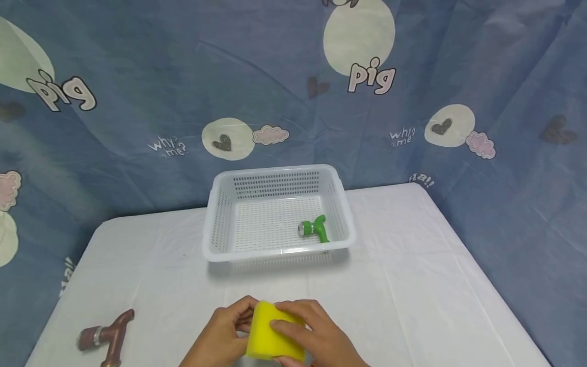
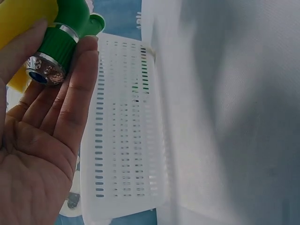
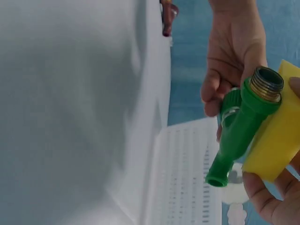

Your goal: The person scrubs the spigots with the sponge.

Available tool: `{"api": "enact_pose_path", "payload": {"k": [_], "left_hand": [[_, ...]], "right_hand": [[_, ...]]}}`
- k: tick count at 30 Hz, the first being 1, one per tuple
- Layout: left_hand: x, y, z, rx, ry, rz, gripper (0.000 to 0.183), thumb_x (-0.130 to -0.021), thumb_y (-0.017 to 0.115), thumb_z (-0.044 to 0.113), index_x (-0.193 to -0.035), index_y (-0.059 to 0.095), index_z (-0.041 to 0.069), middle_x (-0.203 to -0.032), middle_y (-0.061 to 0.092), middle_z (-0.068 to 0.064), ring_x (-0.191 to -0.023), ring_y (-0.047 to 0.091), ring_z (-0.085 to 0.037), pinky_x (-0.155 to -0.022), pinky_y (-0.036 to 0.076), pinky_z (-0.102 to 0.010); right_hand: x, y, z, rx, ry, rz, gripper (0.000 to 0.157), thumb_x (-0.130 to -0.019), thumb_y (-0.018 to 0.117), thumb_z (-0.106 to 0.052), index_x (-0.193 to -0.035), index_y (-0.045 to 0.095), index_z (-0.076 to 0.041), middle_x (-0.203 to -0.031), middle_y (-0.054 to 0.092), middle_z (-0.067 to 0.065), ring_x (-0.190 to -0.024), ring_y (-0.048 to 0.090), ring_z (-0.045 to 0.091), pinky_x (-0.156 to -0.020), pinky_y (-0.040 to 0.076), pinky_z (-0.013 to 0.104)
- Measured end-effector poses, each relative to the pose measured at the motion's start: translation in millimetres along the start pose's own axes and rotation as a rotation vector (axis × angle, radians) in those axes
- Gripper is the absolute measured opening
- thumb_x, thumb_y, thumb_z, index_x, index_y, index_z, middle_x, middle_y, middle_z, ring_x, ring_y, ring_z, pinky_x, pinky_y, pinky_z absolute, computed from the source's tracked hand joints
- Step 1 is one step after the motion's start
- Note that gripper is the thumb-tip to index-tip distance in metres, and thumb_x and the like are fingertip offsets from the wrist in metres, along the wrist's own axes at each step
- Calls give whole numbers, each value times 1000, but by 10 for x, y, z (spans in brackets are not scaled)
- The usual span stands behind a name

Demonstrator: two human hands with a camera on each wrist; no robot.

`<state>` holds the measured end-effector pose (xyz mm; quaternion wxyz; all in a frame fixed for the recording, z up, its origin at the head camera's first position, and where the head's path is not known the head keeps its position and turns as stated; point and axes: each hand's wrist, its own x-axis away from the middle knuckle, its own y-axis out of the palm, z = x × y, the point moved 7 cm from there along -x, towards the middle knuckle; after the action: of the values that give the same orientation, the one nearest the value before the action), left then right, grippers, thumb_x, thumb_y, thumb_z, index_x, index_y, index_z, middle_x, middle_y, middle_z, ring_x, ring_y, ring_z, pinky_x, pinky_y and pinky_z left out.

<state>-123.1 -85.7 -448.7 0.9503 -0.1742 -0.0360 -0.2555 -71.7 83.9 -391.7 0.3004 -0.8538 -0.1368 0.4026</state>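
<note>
My left hand (image 1: 223, 331) grips a green plastic tap (image 3: 243, 129) by its ribbed end, thumb on one side and fingers on the other. Its threaded brass inlet and spout show in the right wrist view, while the sponge hides it in the head view. Fingers and thumb of my right hand (image 1: 321, 331) pinch a thick yellow sponge (image 1: 275, 336). The sponge lies against the tap's body. Both hands are close together at the front of the table.
Behind the hands stands a white perforated basket (image 1: 266, 229) with another green tap (image 1: 316, 228) inside. A brown tap (image 1: 112, 336) lies at the front left of the white-covered table (image 1: 403, 275). A blue printed curtain (image 1: 275, 66) hangs behind.
</note>
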Motion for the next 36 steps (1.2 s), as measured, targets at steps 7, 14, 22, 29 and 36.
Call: {"api": "enact_pose_path", "payload": {"k": [7, 14, 22, 29, 36], "left_hand": [[18, 9, 26, -4, 15, 3, 36, -82, 79, 29, -110, 62, 13, -97, 70, 4, -86, 67, -11, -76, 56, -23], [19, -28, 56, -40, 53, 15, 42, -78, 80, 37, -113, 62, 21, -96, 71, 8, -81, 68, -12, -75, 57, -26], [11, -22, -21, -25, 9, 3, 40, -79, 80, 33, -113, 62, 19, -95, 72, 7, -82, 68, -13, -74, 57, -26], [-18, 49, -27, -9, 45, -7, 31, -84, 76, 27, -109, 63, 14, -95, 70, 5, -84, 67, -12, -75, 56, -24], [3, 15, -5, -30, 34, 8, 36, -82, 79, 29, -110, 63, 15, -94, 70, 6, -81, 66, -11, -73, 57, -24]], "right_hand": [[67, 49, 156, 9, 121, -28, 44, -89, 71, -32, -129, 57, -24, -140, 46, -2, -120, 46, 13, -93, 49, 29], [183, -62, 423, 31, 256, -9, 46, -87, 73, -30, -130, 57, -23, -139, 47, -4, -119, 47, 12, -95, 48, 27], [137, -144, 336, 6, 210, 20, 47, -87, 73, -30, -131, 56, -24, -140, 48, -3, -120, 47, 13, -96, 47, 26], [87, 19, 63, -4, 93, -27, 44, -89, 71, -33, -129, 57, -24, -140, 46, -2, -121, 46, 14, -91, 51, 31], [120, 52, 211, 38, 173, -79, 46, -90, 69, -36, -133, 54, -26, -141, 44, -5, -120, 46, 11, -91, 51, 30]]}}
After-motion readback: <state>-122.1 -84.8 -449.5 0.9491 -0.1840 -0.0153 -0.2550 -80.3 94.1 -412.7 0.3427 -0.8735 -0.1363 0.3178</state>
